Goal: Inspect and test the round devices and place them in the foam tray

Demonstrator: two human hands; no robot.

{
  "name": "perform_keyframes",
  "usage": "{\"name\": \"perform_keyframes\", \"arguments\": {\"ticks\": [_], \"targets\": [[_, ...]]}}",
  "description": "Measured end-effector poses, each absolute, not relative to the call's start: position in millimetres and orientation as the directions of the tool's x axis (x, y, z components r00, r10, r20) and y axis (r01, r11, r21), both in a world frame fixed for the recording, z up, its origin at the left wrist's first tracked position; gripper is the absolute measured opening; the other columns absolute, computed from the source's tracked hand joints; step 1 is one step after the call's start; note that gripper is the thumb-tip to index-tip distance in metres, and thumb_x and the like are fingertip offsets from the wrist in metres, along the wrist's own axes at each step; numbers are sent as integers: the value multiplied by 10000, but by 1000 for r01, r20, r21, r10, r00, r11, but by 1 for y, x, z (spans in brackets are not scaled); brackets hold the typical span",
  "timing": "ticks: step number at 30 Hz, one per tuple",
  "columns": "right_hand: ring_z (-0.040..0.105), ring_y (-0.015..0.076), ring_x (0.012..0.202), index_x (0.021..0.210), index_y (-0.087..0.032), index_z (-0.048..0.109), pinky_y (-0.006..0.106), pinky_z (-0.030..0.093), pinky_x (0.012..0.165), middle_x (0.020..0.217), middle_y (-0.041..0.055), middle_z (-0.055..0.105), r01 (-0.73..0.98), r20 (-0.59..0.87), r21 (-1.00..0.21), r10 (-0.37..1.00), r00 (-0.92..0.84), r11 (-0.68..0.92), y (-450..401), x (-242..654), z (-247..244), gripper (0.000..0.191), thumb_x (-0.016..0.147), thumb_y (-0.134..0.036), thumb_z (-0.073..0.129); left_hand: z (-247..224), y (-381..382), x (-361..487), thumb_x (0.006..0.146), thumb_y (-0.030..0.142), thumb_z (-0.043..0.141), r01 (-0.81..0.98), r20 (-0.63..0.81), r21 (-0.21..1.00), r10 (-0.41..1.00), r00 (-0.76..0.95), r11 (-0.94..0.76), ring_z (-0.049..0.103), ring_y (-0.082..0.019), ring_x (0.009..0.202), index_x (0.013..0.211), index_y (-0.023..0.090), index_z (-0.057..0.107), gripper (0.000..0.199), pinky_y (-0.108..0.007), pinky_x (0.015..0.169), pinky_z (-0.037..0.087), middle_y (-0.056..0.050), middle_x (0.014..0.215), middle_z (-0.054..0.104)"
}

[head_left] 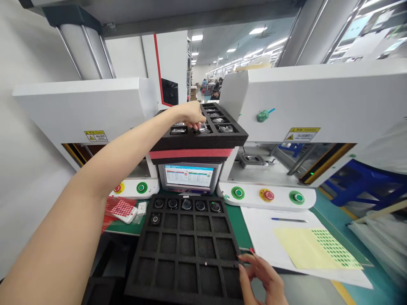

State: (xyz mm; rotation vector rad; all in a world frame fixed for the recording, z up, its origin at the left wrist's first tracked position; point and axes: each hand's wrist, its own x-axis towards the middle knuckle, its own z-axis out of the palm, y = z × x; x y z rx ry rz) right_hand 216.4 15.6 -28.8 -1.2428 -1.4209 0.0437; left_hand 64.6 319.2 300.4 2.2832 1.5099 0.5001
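My left hand [192, 114] reaches far forward over the upper black foam tray [197, 142]. Its fingers are closed and point down at a compartment holding a shiny part in clear plastic [202, 128]; exactly what they grip is partly hidden. Similar clear-wrapped parts [225, 128] fill other compartments there. Closer to me, the lower black foam tray [187, 245] carries a back row of round dark watch-like pieces [186, 205], plus one more [155, 219] at the left of the second row. At this tray's right edge, my right hand [263, 277] has thumb and fingertips closed on the rim.
Between two white presses, a screen [188, 176] stands below the stacked trays. Green buttons [238, 193] and a red stop button [269, 195] line the right panel. Paper [254, 224], a pen [289, 220] and a yellow sticker sheet [305, 248] lie right; a red dotted sheet [122, 209] lies left.
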Motion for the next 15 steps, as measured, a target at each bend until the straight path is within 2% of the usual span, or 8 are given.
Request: {"name": "perform_keyframes", "arguments": {"ticks": [3,5,7,9,11,12,14,15], "targets": [[653,95,612,1330,-120,481,192,582,674,948,96,711,643,735,-592,652,185,486,16,221,-28,350,1000,-170,586,293,320,70,577,16,833,749,118,565,933,341,-345,728,-282,764,544,124,624,238,-453,745,577,-58,627,632],[646,93,605,1346,-120,474,197,584,665,953,97,708,651,743,-578,647,170,492,15,222,-24,372,992,-149,586,291,323,72,559,-49,825,734,169,588,939,301,-341,734,-294,767,518,109,616,265,-472,752,577,-56,601,617],[633,88,586,1337,-123,483,195,579,646,934,86,706,659,749,-572,638,179,488,15,220,-17,368,986,-145,590,294,322,72,599,-79,786,709,278,583,918,285,-397,735,-295,773,496,98,618,266,-484,781,577,-50,569,597],[620,84,558,1301,-131,504,193,573,626,902,69,704,663,756,-571,625,195,484,14,217,-11,339,976,-147,599,300,311,67,687,-49,743,661,416,565,863,287,-493,732,-263,790,555,88,666,206,-477,832,574,-30,574,594],[618,88,541,1247,-149,528,203,573,611,874,51,705,654,750,-584,627,210,480,13,215,-7,296,962,-153,608,301,285,56,786,24,694,616,523,538,802,290,-574,718,-192,794,669,98,711,140,-426,872,568,7,618,606],[621,93,538,1223,-158,536,214,575,608,866,46,707,646,737,-601,640,218,471,12,215,-6,279,956,-157,614,298,267,47,830,80,676,603,532,535,791,303,-591,706,-152,778,718,113,719,124,-383,868,566,29,641,612],[621,106,528,1183,-171,553,237,574,597,849,39,712,621,684,-653,690,237,434,10,215,-9,247,947,-173,626,281,226,27,824,89,690,516,550,539,742,382,-665,668,-93,694,713,130,686,119,-275,763,554,54,668,647],[617,110,517,1165,-172,563,246,569,592,827,32,712,608,650,-680,721,240,410,9,214,-12,229,947,-186,629,266,206,14,831,89,690,478,508,568,742,437,-670,653,-79,637,704,135,677,136,-241,701,546,56,656,667]]}}
